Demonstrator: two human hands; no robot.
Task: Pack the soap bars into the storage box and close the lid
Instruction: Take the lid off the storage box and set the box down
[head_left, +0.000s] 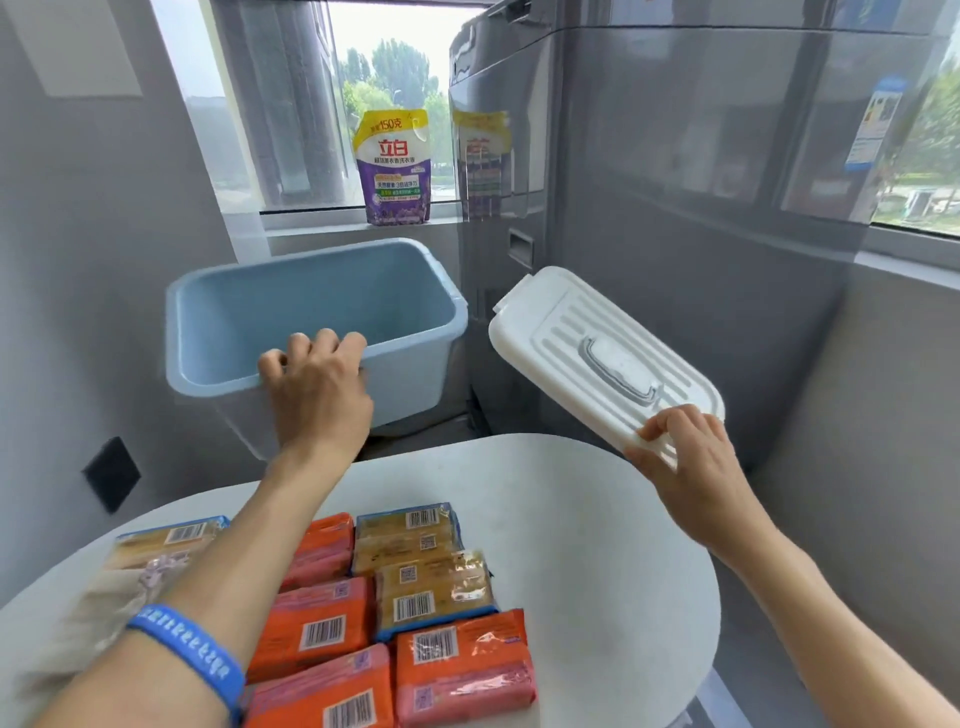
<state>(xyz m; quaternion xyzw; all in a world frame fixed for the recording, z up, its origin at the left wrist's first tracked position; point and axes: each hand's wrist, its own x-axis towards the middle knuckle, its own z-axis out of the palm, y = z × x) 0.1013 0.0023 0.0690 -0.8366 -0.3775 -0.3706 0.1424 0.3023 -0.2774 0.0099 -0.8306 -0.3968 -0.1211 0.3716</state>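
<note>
A light blue storage box (405, 317) hangs in the air beyond the table, tilted, its inside showing nothing. My left hand (317, 389) grips its near rim. My right hand (696, 462) holds the near edge of the white ribbed lid (576, 338), which has a grey handle and is off the box, to its right. Several wrapped soap bars lie on the round white table (587, 525): orange packs (462, 670) in front and yellow packs (434, 592) behind them. My left forearm covers part of the leftmost bars.
A purple and yellow detergent pouch (397, 169) stands on the window sill behind the box. A tall grey appliance (649, 234) fills the right side. A dark wall socket (111, 473) sits low on the left wall. A crumpled light bag (83, 618) lies at the table's left.
</note>
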